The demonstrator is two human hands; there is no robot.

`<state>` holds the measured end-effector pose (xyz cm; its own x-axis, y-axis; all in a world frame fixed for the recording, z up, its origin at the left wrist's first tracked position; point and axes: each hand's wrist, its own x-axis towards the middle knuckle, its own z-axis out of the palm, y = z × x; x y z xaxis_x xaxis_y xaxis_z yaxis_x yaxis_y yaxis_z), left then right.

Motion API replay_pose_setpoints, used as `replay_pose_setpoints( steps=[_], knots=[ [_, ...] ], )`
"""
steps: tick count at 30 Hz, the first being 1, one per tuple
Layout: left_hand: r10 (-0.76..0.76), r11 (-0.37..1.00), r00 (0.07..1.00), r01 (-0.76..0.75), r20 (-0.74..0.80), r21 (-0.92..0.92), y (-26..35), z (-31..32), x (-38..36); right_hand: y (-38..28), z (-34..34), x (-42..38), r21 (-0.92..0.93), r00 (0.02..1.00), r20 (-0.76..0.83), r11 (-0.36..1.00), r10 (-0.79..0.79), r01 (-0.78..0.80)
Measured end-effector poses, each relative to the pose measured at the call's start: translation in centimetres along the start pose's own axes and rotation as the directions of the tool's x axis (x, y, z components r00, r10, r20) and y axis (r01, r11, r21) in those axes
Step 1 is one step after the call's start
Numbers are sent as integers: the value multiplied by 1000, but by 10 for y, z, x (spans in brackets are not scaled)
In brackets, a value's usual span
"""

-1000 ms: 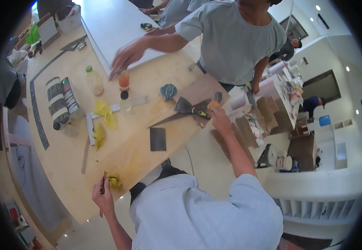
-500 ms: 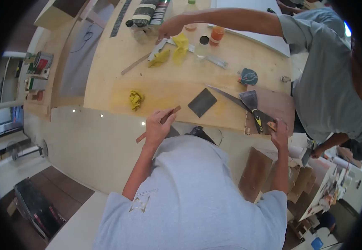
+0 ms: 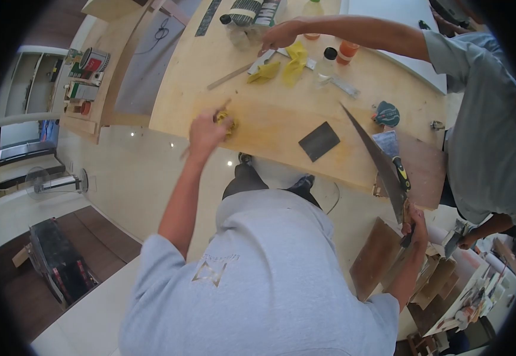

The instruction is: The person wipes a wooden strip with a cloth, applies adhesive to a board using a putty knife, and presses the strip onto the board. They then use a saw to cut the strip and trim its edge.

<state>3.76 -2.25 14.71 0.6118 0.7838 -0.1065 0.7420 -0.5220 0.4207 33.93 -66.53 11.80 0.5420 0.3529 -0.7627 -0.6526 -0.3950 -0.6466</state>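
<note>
Bench surroundings: a plywood worktop (image 3: 270, 127) runs across the far side of the view. A dark square sheet (image 3: 319, 141) lies flat on it, right of my left hand. Further right sit a putty knife (image 3: 393, 155) with a black and yellow handle and a teal tape measure (image 3: 386, 113). At the far edge: two yellow rags (image 3: 281, 68), a metal ruler (image 3: 340, 84), an orange jar (image 3: 347, 52), a clear bottle (image 3: 325, 62), and a striped roll (image 3: 243, 12). A co-worker's hand (image 3: 278, 37) reaches in from the right and rests near the rags; that arm crosses above the bottles.

My left hand (image 3: 206, 132) is at the near edge of the worktop, fingers curled over a crumpled yellow cloth (image 3: 227, 121), which lies on a yellow-stained patch of the wood. A thin wooden strip shows under the hand; blurred, so I cannot tell the exact grip.

My right hand (image 3: 415, 221) is off the bench, low right, closed around the handle of a handsaw (image 3: 375, 160). The blade is long, tapered, grey, angled up and to the left over the bench corner, its tip above the worktop.
</note>
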Motion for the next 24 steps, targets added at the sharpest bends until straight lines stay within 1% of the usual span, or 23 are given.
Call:
replay_pose_setpoints(
  steps=[2,5,8,11,14,17,20,23,24],
  knots=[
    [67,991,997,-63,-29,117,-36,5,60,3,29,-14,83,998,-60,996,-31,36],
    [135,977,991,-131,-12,167,-53,15,126,2,76,-13,87,995,-71,994,-64,70],
    [193,963,981,-187,-9,192,-77,44,168,8,138,-13,63,986,-148,995,-73,83],
    [230,956,966,-246,115,158,-95,55,185,23,210,-24,83,983,-165,992,-77,91],
    [235,961,963,-250,132,115,-110,63,199,45,287,-38,275,980,-181,952,-86,135],
    [335,933,931,-350,146,84,-123,56,209,65,362,-50,335,974,-207,928,-97,164],
    [431,897,897,-437,99,58,-134,38,217,83,408,-54,346,988,-111,928,-103,136],
    [474,877,880,-476,42,72,-143,21,220,87,442,-58,321,992,-109,942,-69,101],
    [465,883,885,-466,34,49,-145,17,222,86,448,-57,315,991,-112,944,-67,100]
  ],
)
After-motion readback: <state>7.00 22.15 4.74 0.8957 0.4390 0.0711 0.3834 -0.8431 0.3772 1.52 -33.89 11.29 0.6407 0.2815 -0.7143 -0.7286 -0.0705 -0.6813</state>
